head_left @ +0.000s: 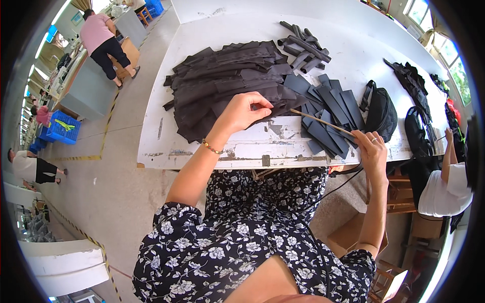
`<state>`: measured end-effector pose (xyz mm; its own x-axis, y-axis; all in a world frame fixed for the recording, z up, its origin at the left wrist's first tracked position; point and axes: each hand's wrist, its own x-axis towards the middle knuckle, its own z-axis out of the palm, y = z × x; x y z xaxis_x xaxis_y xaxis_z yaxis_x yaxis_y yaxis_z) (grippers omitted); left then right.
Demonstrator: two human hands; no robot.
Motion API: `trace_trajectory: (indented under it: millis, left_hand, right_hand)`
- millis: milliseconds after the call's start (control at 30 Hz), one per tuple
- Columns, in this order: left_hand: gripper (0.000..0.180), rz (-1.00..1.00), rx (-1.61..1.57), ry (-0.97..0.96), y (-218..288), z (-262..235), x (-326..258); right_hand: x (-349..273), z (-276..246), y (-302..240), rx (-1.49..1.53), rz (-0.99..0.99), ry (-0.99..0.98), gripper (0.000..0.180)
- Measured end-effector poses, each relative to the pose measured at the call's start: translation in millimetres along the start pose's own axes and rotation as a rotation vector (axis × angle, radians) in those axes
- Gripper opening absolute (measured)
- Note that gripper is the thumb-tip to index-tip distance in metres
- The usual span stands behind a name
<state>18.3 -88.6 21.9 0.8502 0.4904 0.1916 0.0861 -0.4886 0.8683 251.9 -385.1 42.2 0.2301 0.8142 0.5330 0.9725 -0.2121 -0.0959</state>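
Observation:
My right hand [372, 150] grips one end of a thin wooden stick [323, 121]. The stick points left across dark flat strips [331, 108], its far tip by the edge of a heap of dark fabric pieces [222, 83]. At the heap's near right edge my left hand [246, 112] is closed, thumb and forefinger pinching a dark fabric piece [283, 96]. How much of that piece lies under the fingers is hidden.
Rolled dark tubes [305, 48] lie behind the strips on the worn white table [202, 156]. A black mesh pouch [382, 112] stands on the right, with more black bags [411, 83] beyond. A co-worker's arm [447, 151] reaches in at far right. Blue crates [63, 127] stand on the left.

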Motion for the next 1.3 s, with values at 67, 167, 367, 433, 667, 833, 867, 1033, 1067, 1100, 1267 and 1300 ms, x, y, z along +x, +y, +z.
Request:
trace_trajectory:
  millis: [67,167,367,433,667,833,867,1033,1067,1100,1267,1300]
  left_hand:
    - [0.011,0.022,-0.001,-0.014,2.2,-1.4,-2.6]
    - [0.011,0.03,0.001,-0.032,6.0,-1.1,-3.8]
    - [0.009,0.003,0.016,-0.072,13.0,-0.3,-5.3]
    - [0.009,0.047,0.021,-0.081,15.5,2.4,-5.3]
    - [0.008,0.617,0.353,-0.085,44.0,52.3,-13.4]
    - [0.089,0.674,0.383,0.681,49.7,29.1,-54.4]
    - [0.11,0.603,0.274,0.894,26.8,16.8,-59.8]
    - [0.043,-0.08,-1.396,0.214,-37.3,73.5,-60.8]
    - [0.033,-0.152,-1.467,0.27,-25.1,86.8,-61.4]
    - [0.035,-0.187,-1.495,0.307,-21.1,92.2,-64.3]
    - [0.033,-0.216,-1.459,0.371,-18.4,89.7,-67.6]
    - [0.033,-0.21,-1.454,0.386,-15.0,86.5,-68.5]
  right_hand:
    - [6.8,-7.6,-5.1,-0.02,-0.026,0.003,0.022]
    - [11.8,-18.7,-7.5,-0.031,-0.07,0.028,0.023]
    - [14.9,-32.5,-12.4,-0.128,-0.129,0.014,0.024]
    - [14.7,-33.3,-15.8,-0.153,-0.157,-0.011,0.024]
    - [8.3,24.7,-65.1,0.427,0.028,-0.208,0.031]
    - [-17.3,77.5,-89.1,1.053,0.415,-0.416,0.014]
    - [-17.2,77.4,-101.7,1.184,0.46,-0.392,0.016]
    - [-22.0,116.7,-142.1,1.333,0.559,-0.378,0.022]
    - [-25.0,126.0,-149.3,1.242,0.542,-0.266,0.023]
    - [-24.4,129.7,-158.7,1.153,0.514,-0.169,0.023]
    - [-34.9,127.2,-183.2,1.012,0.49,-0.113,0.022]
    - [-38.7,126.4,-184.2,0.994,0.489,-0.137,0.021]
